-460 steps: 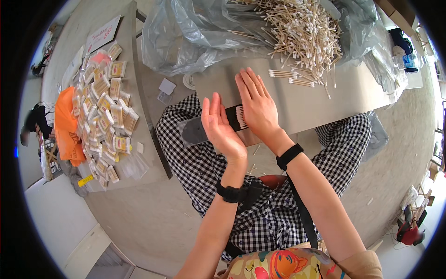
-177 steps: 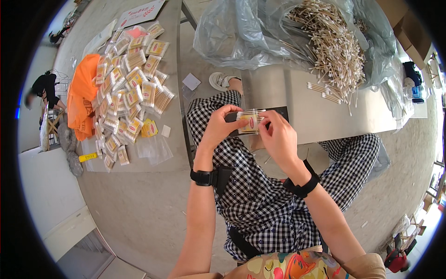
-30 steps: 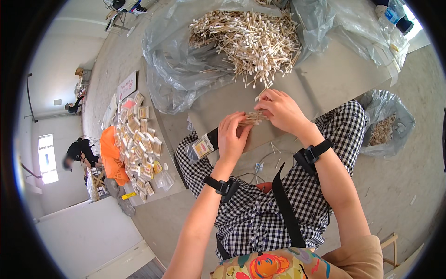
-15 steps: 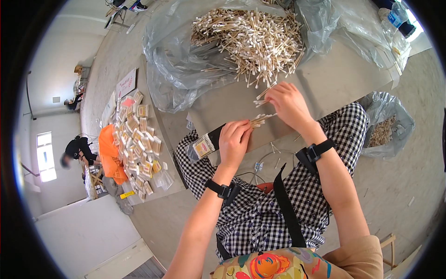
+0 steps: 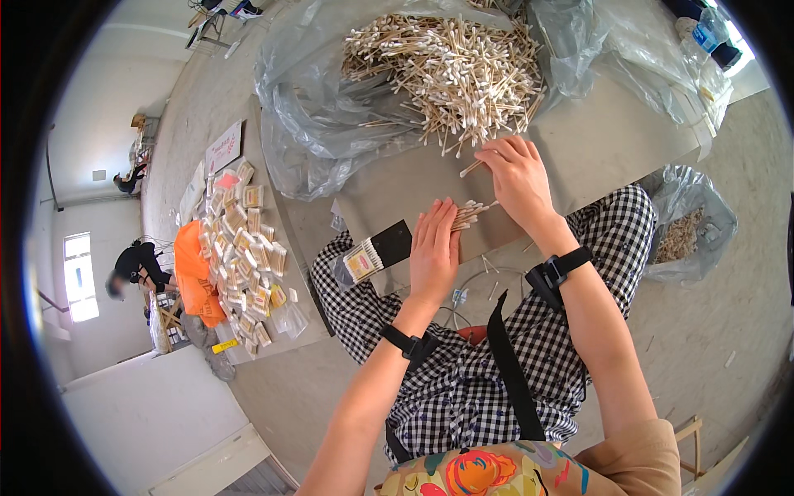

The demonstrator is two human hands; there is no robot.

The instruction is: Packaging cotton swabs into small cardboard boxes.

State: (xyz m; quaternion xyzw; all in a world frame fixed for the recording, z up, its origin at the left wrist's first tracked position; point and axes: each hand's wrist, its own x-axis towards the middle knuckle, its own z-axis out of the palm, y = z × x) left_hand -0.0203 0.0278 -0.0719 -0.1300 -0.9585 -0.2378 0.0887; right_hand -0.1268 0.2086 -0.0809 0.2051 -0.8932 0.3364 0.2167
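Frame centre: my left hand pinches a white-tipped wooden cotton-swab bundle; my right hand pinches a loose swab. Tips look fanned; slack grip could scatter them.

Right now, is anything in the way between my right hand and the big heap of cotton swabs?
Nothing visible is. Your right hand has its fingertips close to the near edge of the heap of cotton swabs. The crumpled grey plastic bag spreads out to the heap's left, not across that gap.
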